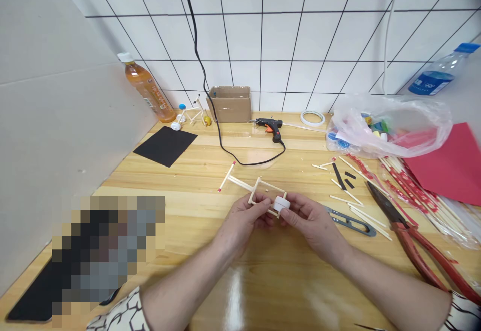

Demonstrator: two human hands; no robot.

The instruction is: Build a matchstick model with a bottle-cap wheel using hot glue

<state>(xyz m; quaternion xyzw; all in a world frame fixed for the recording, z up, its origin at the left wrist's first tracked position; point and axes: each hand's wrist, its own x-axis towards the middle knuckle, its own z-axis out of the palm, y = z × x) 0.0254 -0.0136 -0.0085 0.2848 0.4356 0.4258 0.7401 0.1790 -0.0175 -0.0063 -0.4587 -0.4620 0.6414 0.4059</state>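
Between my hands, just above the wooden table, is a small frame of thin wooden sticks (240, 182), with a crossbar with red-covered ends at its far left. My left hand (246, 215) is closed, pinching the near side of this frame between thumb and fingers. At the frame's right end sits a white bottle cap (281, 203). My right hand (310, 220) is closed on the cap, with the thumb against its lower right edge. Whether the cap is fixed to the stick behind it, I cannot tell.
A glue gun (271, 126) lies behind, its black cord (240, 163) looping over the table. On the right are red-handled pliers (409, 238), thread snips (351, 220), loose sticks (370, 222) and a plastic bag of caps (391, 125). Black card (166, 145) and a stick-and-cap model (191, 114) stand left.
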